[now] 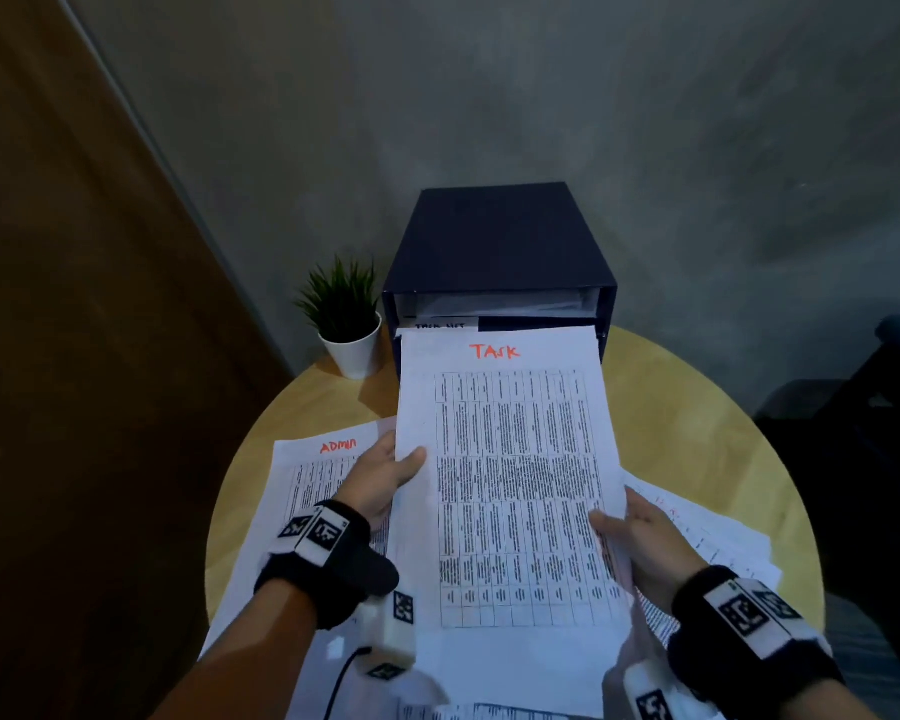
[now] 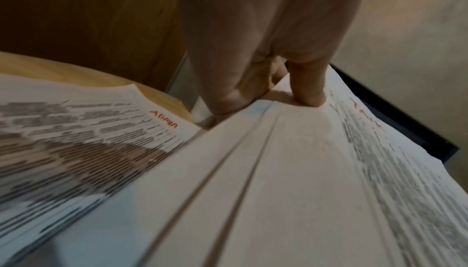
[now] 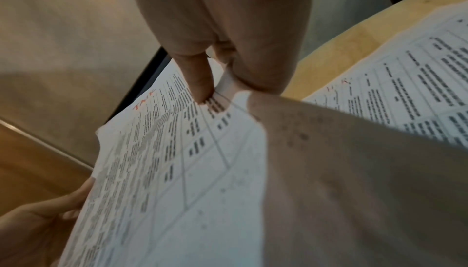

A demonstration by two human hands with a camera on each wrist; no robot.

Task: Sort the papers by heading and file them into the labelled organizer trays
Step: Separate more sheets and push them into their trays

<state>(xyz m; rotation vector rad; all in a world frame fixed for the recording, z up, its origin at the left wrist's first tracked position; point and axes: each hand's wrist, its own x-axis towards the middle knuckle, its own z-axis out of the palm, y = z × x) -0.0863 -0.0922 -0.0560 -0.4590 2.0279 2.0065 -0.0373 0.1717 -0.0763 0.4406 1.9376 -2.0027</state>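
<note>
A small stack of white sheets headed TASK [image 1: 505, 470] is held above the round table, its far edge at the mouth of the dark blue organizer [image 1: 500, 252]. My left hand [image 1: 385, 475] pinches the stack's left edge, thumb on top; the left wrist view shows that hand [image 2: 268, 91] on the TASK stack [image 2: 291, 171]. My right hand [image 1: 640, 537] pinches the right edge, and in its wrist view this hand [image 3: 222, 79] clamps the TASK stack [image 3: 177, 161]. A white label [image 1: 440, 324] sits on the organizer's tray front. A sheet headed ADMIN [image 1: 313, 470] lies at the left.
The round wooden table [image 1: 697, 433] carries more loose papers [image 1: 707, 537] at the right and near me. A small potted plant [image 1: 346, 324] stands left of the organizer. A grey wall is behind, a brown door at the left.
</note>
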